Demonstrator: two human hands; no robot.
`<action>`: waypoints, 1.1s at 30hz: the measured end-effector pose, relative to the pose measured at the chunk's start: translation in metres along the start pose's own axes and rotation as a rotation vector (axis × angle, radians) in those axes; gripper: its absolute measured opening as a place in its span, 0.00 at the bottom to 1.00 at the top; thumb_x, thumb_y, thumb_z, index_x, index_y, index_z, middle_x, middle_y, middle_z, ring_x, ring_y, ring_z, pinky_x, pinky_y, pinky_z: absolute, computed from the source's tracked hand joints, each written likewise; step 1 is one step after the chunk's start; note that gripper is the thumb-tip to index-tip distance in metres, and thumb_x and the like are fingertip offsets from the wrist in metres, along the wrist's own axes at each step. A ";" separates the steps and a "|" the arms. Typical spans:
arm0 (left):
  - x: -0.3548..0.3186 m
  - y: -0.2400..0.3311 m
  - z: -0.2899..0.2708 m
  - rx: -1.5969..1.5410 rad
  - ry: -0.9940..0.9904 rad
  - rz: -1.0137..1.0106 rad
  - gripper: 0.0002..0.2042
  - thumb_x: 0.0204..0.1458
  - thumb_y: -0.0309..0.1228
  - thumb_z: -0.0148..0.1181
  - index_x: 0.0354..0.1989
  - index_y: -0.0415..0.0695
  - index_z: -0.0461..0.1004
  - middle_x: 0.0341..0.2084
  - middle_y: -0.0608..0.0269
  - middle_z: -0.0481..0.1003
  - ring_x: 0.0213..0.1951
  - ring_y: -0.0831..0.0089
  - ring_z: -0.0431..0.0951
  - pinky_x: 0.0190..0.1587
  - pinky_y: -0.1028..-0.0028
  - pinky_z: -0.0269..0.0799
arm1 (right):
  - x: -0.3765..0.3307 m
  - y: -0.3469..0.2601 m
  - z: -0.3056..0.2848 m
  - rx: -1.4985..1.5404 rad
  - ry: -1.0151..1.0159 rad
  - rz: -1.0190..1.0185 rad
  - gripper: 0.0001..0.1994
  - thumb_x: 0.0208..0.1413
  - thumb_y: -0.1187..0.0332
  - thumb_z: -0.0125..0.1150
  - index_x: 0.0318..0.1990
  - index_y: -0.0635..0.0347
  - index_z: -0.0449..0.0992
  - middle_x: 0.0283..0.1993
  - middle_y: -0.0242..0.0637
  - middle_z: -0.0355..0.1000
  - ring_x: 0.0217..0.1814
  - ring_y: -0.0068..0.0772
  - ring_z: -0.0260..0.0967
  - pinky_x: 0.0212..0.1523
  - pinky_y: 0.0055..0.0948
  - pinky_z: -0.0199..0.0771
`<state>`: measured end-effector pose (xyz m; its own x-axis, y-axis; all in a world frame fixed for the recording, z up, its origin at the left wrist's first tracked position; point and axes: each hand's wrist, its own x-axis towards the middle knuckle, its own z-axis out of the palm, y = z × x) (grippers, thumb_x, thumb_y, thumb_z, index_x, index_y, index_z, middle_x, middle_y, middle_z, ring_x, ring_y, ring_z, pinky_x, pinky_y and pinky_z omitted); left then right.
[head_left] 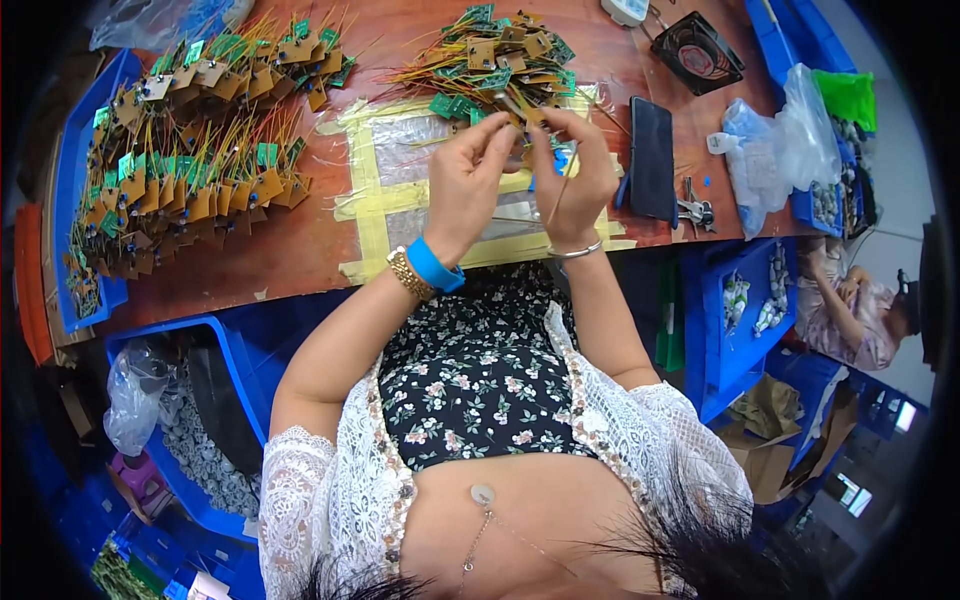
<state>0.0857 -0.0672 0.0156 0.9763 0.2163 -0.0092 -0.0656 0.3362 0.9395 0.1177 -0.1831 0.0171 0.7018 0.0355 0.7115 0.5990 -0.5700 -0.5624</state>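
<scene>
My left hand (468, 178) and my right hand (572, 175) are raised together over the wooden table (290, 250), fingertips nearly touching. Between them they pinch a small part with thin wires (524, 140); its exact shape is hidden by the fingers. Just beyond my hands lies a heap of small green and brown circuit boards with yellow wires (495, 55). Under my hands is a square patch of clear film edged with yellow tape (365, 205). A blue band and a gold bracelet circle my left wrist, a thin silver bangle my right.
A larger heap of wired boards (190, 130) covers the table's left side and a blue tray. A dark phone (652, 158), small pliers (695, 210), a black fan (697, 50) and clear bags (780, 140) lie right. Blue bins (735, 310) stand below; another person (850, 300) sits at far right.
</scene>
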 end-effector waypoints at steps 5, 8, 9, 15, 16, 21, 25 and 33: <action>-0.014 0.024 0.001 -0.151 0.121 0.094 0.17 0.61 0.24 0.53 0.57 0.30 0.67 0.41 0.58 0.76 0.39 0.75 0.78 0.39 0.78 0.76 | -0.007 -0.031 0.011 0.222 -0.058 -0.118 0.17 0.46 0.82 0.66 0.45 0.63 0.74 0.44 0.42 0.76 0.42 0.36 0.75 0.42 0.28 0.75; -0.019 0.018 -0.031 -0.077 0.153 0.086 0.17 0.60 0.21 0.53 0.57 0.30 0.66 0.40 0.59 0.76 0.38 0.75 0.78 0.40 0.78 0.76 | -0.011 -0.045 0.012 0.349 -0.206 -0.117 0.20 0.47 0.81 0.65 0.50 0.65 0.72 0.49 0.45 0.75 0.46 0.43 0.74 0.48 0.30 0.74; -0.021 0.021 -0.040 -0.064 0.215 0.028 0.18 0.60 0.23 0.54 0.58 0.33 0.66 0.40 0.60 0.76 0.39 0.77 0.76 0.41 0.80 0.73 | -0.014 -0.046 0.013 0.349 -0.216 -0.131 0.20 0.47 0.81 0.65 0.50 0.65 0.72 0.49 0.45 0.75 0.46 0.44 0.74 0.47 0.31 0.74; -0.039 0.008 -0.106 0.021 0.402 0.042 0.17 0.58 0.21 0.56 0.56 0.32 0.69 0.39 0.60 0.78 0.38 0.78 0.78 0.41 0.80 0.75 | -0.025 -0.043 -0.004 0.452 -0.336 -0.093 0.12 0.61 0.69 0.54 0.48 0.66 0.76 0.37 0.42 0.77 0.37 0.39 0.74 0.38 0.32 0.71; -0.039 0.007 -0.110 0.019 0.400 0.034 0.17 0.58 0.21 0.56 0.56 0.32 0.69 0.39 0.60 0.78 0.38 0.78 0.78 0.41 0.80 0.75 | -0.029 -0.041 -0.006 0.522 -0.411 -0.010 0.14 0.65 0.65 0.49 0.46 0.66 0.76 0.33 0.40 0.77 0.34 0.37 0.73 0.36 0.31 0.70; -0.050 0.011 -0.105 0.167 0.490 0.180 0.12 0.58 0.21 0.58 0.48 0.31 0.76 0.35 0.64 0.78 0.33 0.82 0.76 0.34 0.82 0.74 | -0.040 -0.033 -0.008 0.519 -0.491 0.096 0.21 0.69 0.66 0.34 0.42 0.65 0.79 0.25 0.35 0.68 0.27 0.28 0.65 0.29 0.25 0.63; -0.052 0.008 -0.108 0.304 0.457 0.225 0.11 0.59 0.23 0.57 0.47 0.32 0.77 0.32 0.64 0.78 0.31 0.82 0.76 0.33 0.79 0.76 | -0.050 -0.033 -0.006 0.612 -0.560 0.435 0.21 0.70 0.61 0.39 0.39 0.66 0.78 0.29 0.33 0.72 0.30 0.17 0.66 0.31 0.18 0.66; -0.059 0.008 -0.110 0.384 0.402 0.212 0.12 0.59 0.23 0.57 0.50 0.32 0.75 0.33 0.60 0.79 0.31 0.77 0.79 0.35 0.76 0.80 | -0.057 -0.030 0.001 0.481 -0.598 0.352 0.21 0.69 0.59 0.42 0.34 0.67 0.77 0.23 0.33 0.73 0.23 0.18 0.67 0.25 0.18 0.66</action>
<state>0.0045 0.0240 -0.0140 0.7902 0.5981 0.1337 -0.0985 -0.0914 0.9909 0.0599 -0.1673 -0.0064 0.8832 0.4268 0.1946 0.3109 -0.2219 -0.9242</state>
